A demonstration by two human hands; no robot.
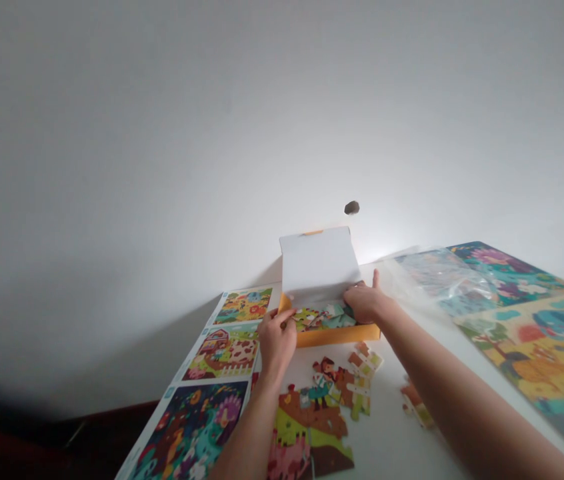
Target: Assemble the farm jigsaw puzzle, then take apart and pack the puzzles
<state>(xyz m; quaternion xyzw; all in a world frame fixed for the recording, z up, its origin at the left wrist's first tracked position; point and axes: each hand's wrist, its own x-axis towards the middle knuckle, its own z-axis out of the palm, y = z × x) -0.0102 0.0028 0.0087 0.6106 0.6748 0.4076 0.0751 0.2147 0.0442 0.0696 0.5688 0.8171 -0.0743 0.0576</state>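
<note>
Stretched Forward, Both Hands at an Open Puzzle Box

Has two bare forearms angled inward from the lower edge of the view, meeting at one open yellow-orange cardboard box with a white interior (337, 336), set on a white tabletop (385, 427) near a pale wall (242, 120). Bends the left hand (277, 333) at the wrist against the box's left front corner, with fingers curled and touching; cannot tell whether gripping. Angles the right hand (366, 303) over the box's right end, thumb up, with fingers hidden inside; cannot tell whether empty or holding anything.

Shows one raised white lid (318, 263) behind. Includes many multicoloured flat puzzle pieces (325, 318) inside the box, too overlapped to count. Shows, in front of the box, one joined patch of farm-scene puzzle pieces (322, 420), partly covered by the left forearm, plus one small brown-and-cream fence section (366, 360) near its upper right. Includes at least one brown-and-white stray piece (416, 402), partly hidden by the right forearm.

Counts three colourful printed pictures (232, 350) down the left, one large glossy animal poster (527, 333) at right, and one clear plastic bag (442, 277) over the poster's far corner.
</note>
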